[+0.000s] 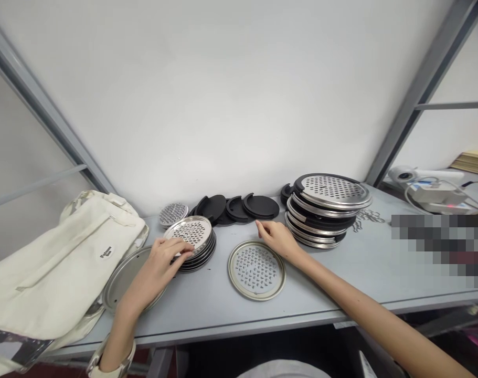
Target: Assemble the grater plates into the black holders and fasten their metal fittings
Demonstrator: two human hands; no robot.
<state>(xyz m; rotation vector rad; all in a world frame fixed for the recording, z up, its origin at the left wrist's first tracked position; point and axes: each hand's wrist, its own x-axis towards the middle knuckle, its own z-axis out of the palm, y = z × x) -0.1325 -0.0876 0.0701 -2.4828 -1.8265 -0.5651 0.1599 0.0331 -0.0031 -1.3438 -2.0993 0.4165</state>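
- Presently, a round silver metal grater disc with a pale raised rim (189, 231) lies uppermost, slightly tilted, on a low stack of round dark-edged discs (202, 258), left of centre.
- Left hand (163, 260): fingers and thumb clamped on the near rim of that grater disc.
- Right of the stack, a round grey perforated metal disc with a dull gold-toned rim (257, 270) lies flat, well apart from the left hand.
- Right hand (278, 240): at the far right edge of the gold-rimmed disc, fingers bent and close together; whether the thumb meets them, or the hand touches the disc, cannot be told.
- Beyond the hands, black round plates with crescent-shaped raised edges (263, 207) overlap in a row along the wall.
- Behind the low stack, a small round pale-grey perforated disc (173, 214).
- Right of the row, a tall stack of round silver perforated discs with black edge pieces (333, 190); small wire-like metal pieces (370, 216) lie beside it.
- Beneath the left forearm, a large round plain metal tray (120, 278), partly hidden, next to a cream fabric bag (65, 262).
- All rest on a grey table (207, 310).
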